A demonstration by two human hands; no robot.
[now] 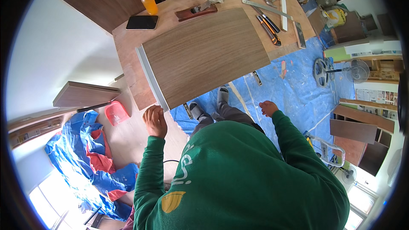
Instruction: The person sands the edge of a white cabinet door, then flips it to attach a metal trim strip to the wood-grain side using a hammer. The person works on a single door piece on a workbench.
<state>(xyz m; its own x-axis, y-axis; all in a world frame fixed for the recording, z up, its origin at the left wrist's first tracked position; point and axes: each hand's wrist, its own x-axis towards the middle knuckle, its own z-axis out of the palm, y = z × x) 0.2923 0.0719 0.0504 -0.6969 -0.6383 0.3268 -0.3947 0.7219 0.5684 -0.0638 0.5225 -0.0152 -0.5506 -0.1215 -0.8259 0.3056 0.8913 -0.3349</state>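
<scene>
Right now, upper centre on the bench (138, 81), the wood-grain panel (204, 55) slants up rightward along its length, the loosely curled left hand (155, 122) just below its silver edge strip (150, 78), nearer than the half-closed right hand (268, 108), both seemingly empty.

Your green sweatshirt (247, 174) carries large white lettering (186, 168) across its front, partly lost in the folds. Dark letters mark the pale frame (324, 150) to your right. Farther off, print on the wall sheets (377, 96) is too small for you to read.
</scene>
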